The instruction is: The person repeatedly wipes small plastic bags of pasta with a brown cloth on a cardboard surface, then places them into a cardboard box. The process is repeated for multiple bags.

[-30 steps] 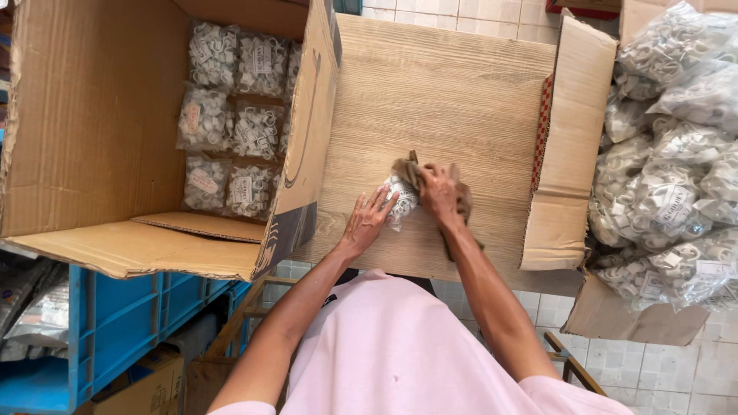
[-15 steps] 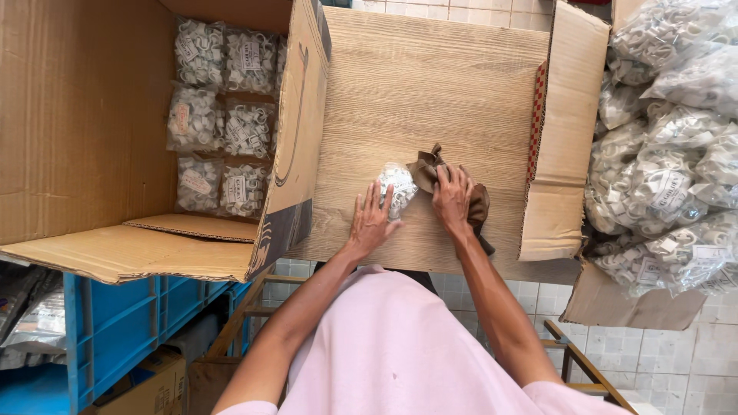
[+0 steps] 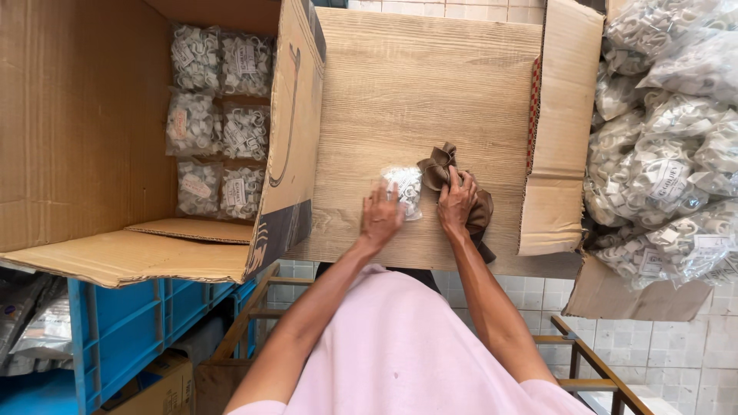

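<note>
We see bare tabletop [image 3: 430,84] open beyond our hands, hemmed on the left by the upright flap of the cardboard box [image 3: 296,123], on the right by another box flap [image 3: 561,123], with the brown cloth [image 3: 453,184] and small bag [image 3: 406,188] lying between.

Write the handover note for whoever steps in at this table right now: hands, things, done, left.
Left hand: flat on a small clear bag of white parts on the wooden tabletop.
Right hand: pressing on a brown cloth beside that bag.
Done: six like bags lie in rows in the open carton on the left.
Left: this bag is still on the table; a large heap of filled bags waits in the carton on the right.
</note>
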